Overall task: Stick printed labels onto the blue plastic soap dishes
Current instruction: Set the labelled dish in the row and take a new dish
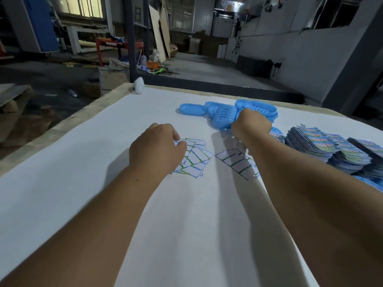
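Head cam: left hand point(157, 146) down on the fanned label sheets point(193, 160), thumb & fingertips pinching at the top one, prob. working an edge loose to lift it. Right hand point(251, 124) curled into the pile of blue soap dishes point(223, 113) at the table's point(103, 183) far side, seemingly grasping one; fingers hidden behind knuckles, so can't confirm. More label sheets point(236, 162) lie betw. the arms, within easy reach. Stacks of printed cards point(323, 148) to the right. No bins or trays; everything's loose on the white top.

Both forearms outstretched, left hand point(156, 145) fingers curled, right hand point(250, 125) fisted
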`<control>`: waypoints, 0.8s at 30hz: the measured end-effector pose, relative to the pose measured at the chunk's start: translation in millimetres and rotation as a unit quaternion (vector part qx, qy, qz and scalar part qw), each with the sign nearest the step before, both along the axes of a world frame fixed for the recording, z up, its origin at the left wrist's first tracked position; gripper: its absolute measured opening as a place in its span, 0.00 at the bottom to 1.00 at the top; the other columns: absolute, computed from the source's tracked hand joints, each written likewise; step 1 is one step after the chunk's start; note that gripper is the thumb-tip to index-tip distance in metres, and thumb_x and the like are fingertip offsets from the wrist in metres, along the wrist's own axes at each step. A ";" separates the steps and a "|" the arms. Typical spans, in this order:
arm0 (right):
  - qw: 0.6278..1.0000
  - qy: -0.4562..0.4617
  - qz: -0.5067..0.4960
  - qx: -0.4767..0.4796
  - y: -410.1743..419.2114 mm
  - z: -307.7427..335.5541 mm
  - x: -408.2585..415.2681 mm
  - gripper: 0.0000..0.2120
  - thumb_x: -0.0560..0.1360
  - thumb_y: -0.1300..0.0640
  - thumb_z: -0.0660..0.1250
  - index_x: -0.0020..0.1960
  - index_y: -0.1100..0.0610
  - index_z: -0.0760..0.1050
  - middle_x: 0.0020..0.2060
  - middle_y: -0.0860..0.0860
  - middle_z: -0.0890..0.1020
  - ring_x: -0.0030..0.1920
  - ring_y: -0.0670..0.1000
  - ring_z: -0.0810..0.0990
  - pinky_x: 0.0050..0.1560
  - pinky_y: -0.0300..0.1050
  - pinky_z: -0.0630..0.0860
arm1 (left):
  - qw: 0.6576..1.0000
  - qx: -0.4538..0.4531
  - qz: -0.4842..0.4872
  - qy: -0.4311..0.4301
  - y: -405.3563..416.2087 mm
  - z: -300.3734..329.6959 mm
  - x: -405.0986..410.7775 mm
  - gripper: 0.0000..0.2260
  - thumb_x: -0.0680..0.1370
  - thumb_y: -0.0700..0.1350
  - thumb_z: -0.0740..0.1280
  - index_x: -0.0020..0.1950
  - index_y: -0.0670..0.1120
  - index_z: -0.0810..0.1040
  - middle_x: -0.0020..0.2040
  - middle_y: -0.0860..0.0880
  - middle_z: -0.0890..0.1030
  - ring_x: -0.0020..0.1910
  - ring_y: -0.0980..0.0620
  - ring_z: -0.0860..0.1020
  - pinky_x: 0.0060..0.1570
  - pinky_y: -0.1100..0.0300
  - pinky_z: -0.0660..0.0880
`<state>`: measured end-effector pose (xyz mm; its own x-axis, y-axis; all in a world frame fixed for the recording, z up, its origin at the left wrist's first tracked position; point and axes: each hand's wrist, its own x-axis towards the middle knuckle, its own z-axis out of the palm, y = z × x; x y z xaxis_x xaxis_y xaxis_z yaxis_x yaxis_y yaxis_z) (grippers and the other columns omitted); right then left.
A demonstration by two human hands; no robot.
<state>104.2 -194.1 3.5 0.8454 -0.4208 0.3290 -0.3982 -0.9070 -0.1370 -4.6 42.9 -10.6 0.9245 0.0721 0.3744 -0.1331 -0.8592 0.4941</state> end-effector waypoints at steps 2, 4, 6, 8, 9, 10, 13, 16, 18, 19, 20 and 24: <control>0.999 -0.010 -0.008 0.033 -3.3 -2.2 2.7 0.07 0.77 0.54 0.66 0.49 0.54 0.69 0.40 0.51 0.75 0.44 0.55 0.76 0.41 0.49 0.68 | 1.000 -0.005 0.000 -0.002 -0.3 0.1 0.4 0.07 0.78 0.58 0.67 0.50 0.56 0.79 0.53 0.54 0.78 0.50 0.51 0.77 0.43 0.58 0.68; 0.998 -0.016 -0.012 0.060 -5.9 -2.9 3.5 0.06 0.77 0.52 0.66 0.48 0.53 0.71 0.37 0.50 0.74 0.43 0.55 0.77 0.40 0.48 0.69 | 1.000 -0.011 0.000 0.001 -0.4 0.0 0.1 0.07 0.78 0.57 0.67 0.50 0.56 0.79 0.53 0.54 0.79 0.51 0.51 0.77 0.44 0.58 0.69; 0.998 -0.012 -0.015 0.055 -7.4 -2.3 3.8 0.07 0.77 0.50 0.66 0.49 0.53 0.72 0.36 0.51 0.74 0.45 0.55 0.79 0.41 0.49 0.71 | 1.000 -0.016 0.000 0.002 -0.7 0.4 -0.6 0.07 0.78 0.57 0.67 0.49 0.55 0.79 0.53 0.54 0.80 0.52 0.52 0.78 0.44 0.58 0.69; 0.999 -0.009 -0.017 0.044 -8.2 -1.5 5.3 0.07 0.78 0.52 0.66 0.50 0.53 0.71 0.36 0.51 0.74 0.45 0.55 0.78 0.40 0.49 0.70 | 1.000 -0.022 0.000 0.005 -0.5 0.6 -1.1 0.07 0.78 0.56 0.67 0.49 0.55 0.79 0.52 0.55 0.80 0.52 0.51 0.78 0.44 0.58 0.69; 0.999 -0.007 -0.018 0.042 -8.3 -1.4 7.0 0.07 0.78 0.53 0.66 0.51 0.54 0.71 0.36 0.51 0.73 0.44 0.55 0.78 0.39 0.49 0.70 | 1.000 -0.024 0.001 0.006 -0.3 0.5 -1.1 0.06 0.78 0.56 0.67 0.48 0.55 0.79 0.52 0.55 0.80 0.51 0.52 0.78 0.44 0.58 0.69; 0.999 -0.005 -0.021 0.041 -8.3 -1.5 8.5 0.07 0.78 0.54 0.66 0.51 0.54 0.70 0.36 0.51 0.73 0.44 0.55 0.78 0.39 0.49 0.70 | 1.000 -0.022 0.001 0.007 -0.4 0.5 -1.0 0.06 0.78 0.56 0.67 0.48 0.55 0.79 0.51 0.55 0.80 0.51 0.52 0.78 0.43 0.58 0.69; 0.999 -0.011 -0.024 0.039 -7.1 -1.4 10.4 0.06 0.79 0.54 0.65 0.53 0.55 0.72 0.36 0.52 0.73 0.44 0.56 0.77 0.40 0.50 0.71 | 1.000 -0.012 0.003 0.001 -1.1 0.4 -0.3 0.06 0.78 0.56 0.66 0.47 0.55 0.78 0.50 0.56 0.80 0.49 0.52 0.77 0.43 0.58 0.69; 0.997 -0.055 -0.021 0.039 -8.2 1.4 5.2 0.09 0.80 0.55 0.62 0.57 0.57 0.76 0.43 0.55 0.78 0.47 0.58 0.80 0.42 0.50 0.70 | 1.000 -0.012 0.004 -0.011 -3.0 0.2 -0.5 0.06 0.78 0.56 0.67 0.48 0.55 0.79 0.50 0.56 0.80 0.48 0.52 0.77 0.44 0.57 0.70; 0.993 -0.100 -0.026 0.055 -11.2 5.8 -4.2 0.11 0.81 0.56 0.59 0.57 0.58 0.76 0.48 0.57 0.81 0.47 0.59 0.79 0.44 0.50 0.67 | 1.000 -0.017 0.005 -0.020 -4.6 1.1 -0.9 0.06 0.78 0.56 0.67 0.49 0.55 0.80 0.49 0.55 0.80 0.48 0.52 0.77 0.45 0.57 0.71; 0.990 -0.122 -0.023 0.063 -11.7 8.3 -11.4 0.11 0.82 0.56 0.57 0.58 0.58 0.76 0.48 0.57 0.81 0.45 0.59 0.77 0.44 0.49 0.66 | 0.999 -0.025 0.002 -0.023 -5.3 2.0 -1.3 0.06 0.78 0.55 0.67 0.49 0.55 0.80 0.49 0.55 0.81 0.48 0.52 0.78 0.45 0.57 0.71; 0.987 -0.144 -0.013 0.072 -10.9 10.4 -19.2 0.12 0.83 0.55 0.56 0.58 0.58 0.75 0.47 0.57 0.80 0.43 0.58 0.74 0.43 0.49 0.66 | 0.999 -0.040 -0.006 -0.025 -6.4 3.0 -1.6 0.06 0.79 0.54 0.67 0.49 0.54 0.80 0.48 0.55 0.81 0.48 0.52 0.78 0.44 0.57 0.72; 0.950 -0.178 0.098 0.238 4.9 17.9 -57.7 0.13 0.86 0.52 0.53 0.49 0.57 0.72 0.41 0.53 0.76 0.39 0.54 0.74 0.36 0.43 0.69 | 0.983 -0.166 -0.073 -0.024 -13.6 5.6 -5.9 0.05 0.79 0.49 0.66 0.50 0.51 0.81 0.42 0.57 0.81 0.44 0.53 0.79 0.45 0.57 0.76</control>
